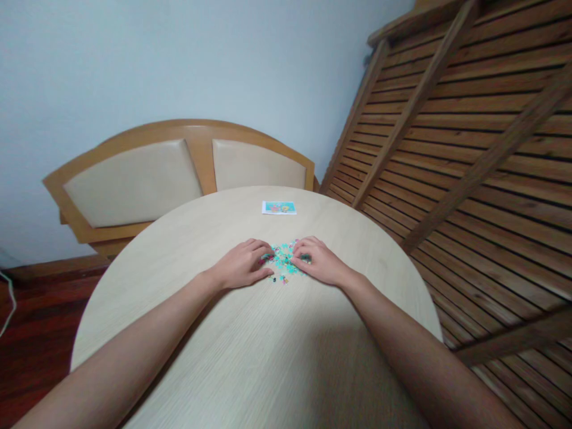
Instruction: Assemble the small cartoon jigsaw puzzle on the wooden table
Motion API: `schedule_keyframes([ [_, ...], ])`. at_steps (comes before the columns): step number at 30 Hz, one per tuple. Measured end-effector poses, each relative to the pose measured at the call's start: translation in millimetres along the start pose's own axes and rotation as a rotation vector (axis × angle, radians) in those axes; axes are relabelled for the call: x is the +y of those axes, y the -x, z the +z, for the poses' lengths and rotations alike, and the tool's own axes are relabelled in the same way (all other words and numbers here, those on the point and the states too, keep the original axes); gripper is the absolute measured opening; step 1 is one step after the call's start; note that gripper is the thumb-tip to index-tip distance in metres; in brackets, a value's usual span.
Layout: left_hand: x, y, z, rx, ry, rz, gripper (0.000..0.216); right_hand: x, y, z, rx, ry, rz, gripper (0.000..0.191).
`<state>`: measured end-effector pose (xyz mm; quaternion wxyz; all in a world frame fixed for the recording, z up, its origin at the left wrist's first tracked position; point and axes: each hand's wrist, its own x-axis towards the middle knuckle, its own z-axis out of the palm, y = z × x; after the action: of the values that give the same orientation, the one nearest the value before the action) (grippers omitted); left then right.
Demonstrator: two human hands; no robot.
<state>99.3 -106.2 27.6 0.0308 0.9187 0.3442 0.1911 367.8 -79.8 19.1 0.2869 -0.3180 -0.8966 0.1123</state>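
A small heap of turquoise jigsaw pieces lies near the middle of a round pale wooden table. My left hand rests on the heap's left side, fingers curled down onto the pieces. On the right side, my right hand has its fingers curled over the pieces too, with a dark piece showing at the fingertips. Both forearms stretch across the table towards me. What each hand pinches, if anything, is too small to make out.
A small picture card lies at the table's far edge. Behind it stands a wooden headboard with two beige padded panels against a pale wall. A slatted wooden bed frame leans at the right. Dark wood floor shows at the left.
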Motion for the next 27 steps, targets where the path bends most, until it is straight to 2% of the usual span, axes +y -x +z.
schedule_keyframes([
  [3,1,0,7,0.011,0.032,-0.031,0.051,12,4,-4,-0.009,-0.006,0.029,0.018],
  [6,1,1,12,-0.012,0.072,0.000,0.057,20,7,-8,-0.031,0.015,0.063,0.018],
  [11,1,2,12,-0.082,0.059,0.101,0.047,28,12,-14,-0.044,0.076,0.147,0.019],
  [14,4,1,10,-0.102,0.047,0.139,0.040,26,13,-14,-0.066,0.053,0.125,0.039],
  [17,8,0,7,-0.101,0.063,0.168,0.035,22,14,-11,-0.164,0.038,0.102,0.062],
  [22,12,-2,2,-0.111,0.097,0.139,0.025,13,14,-10,-0.322,0.004,0.091,0.071],
  [24,10,-1,3,-0.089,0.073,0.097,0.033,6,13,-10,-0.382,0.006,0.081,0.074],
  [27,6,2,10,-0.093,0.013,-0.029,0.065,-12,11,-5,-0.459,0.047,0.138,0.088],
])
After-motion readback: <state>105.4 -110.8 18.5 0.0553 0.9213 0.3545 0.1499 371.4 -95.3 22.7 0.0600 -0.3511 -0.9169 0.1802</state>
